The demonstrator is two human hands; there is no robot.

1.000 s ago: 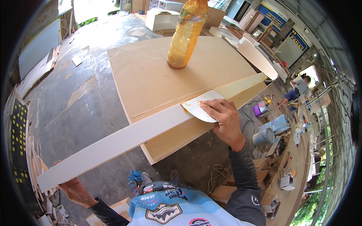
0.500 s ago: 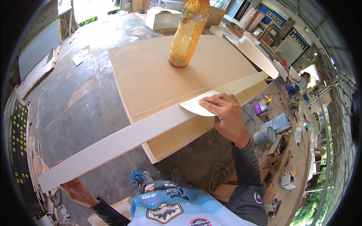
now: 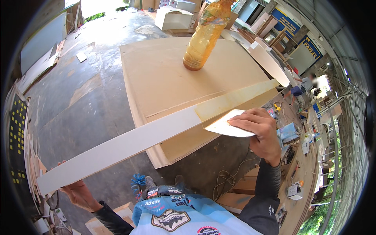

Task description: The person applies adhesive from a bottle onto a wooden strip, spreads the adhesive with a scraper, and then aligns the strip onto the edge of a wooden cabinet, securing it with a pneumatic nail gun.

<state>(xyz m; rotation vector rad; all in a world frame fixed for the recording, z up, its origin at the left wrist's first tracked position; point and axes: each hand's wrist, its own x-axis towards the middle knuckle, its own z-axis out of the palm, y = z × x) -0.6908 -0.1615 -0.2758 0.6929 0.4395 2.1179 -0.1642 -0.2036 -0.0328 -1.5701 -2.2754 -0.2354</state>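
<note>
A long white strip of board (image 3: 129, 148) lies slantwise across the near part of a tan wooden box (image 3: 156, 74). My left hand (image 3: 81, 196) grips the strip's near left end from below, its fingers wrapping the edges. A yellowish wet-looking film covers the strip's far right part, ending near its middle. In my right hand (image 3: 261, 131), a thin white flat spreader (image 3: 225, 124) is pinched between thumb and fingers. Its left tip is at the strip's lower edge, by the film's end; whether it touches cannot be told. An amber plastic bottle (image 3: 200, 45) with some liquid stands on the box.
Blue coiled hose (image 3: 138, 182) lies by my feet. Cardboard pieces (image 3: 243, 186) and a loose cable are on the floor at right. A cluttered workbench (image 3: 299, 180) runs along the right side. Farther off, another person (image 3: 299, 88) is among boards. A white cabinet (image 3: 173, 18) stands behind the bottle.
My right hand and the spreader have moved right and nearer to me, from over the strip to its lower edge. The yellowish film they partly covered now shows. My left hand still grips the strip.
</note>
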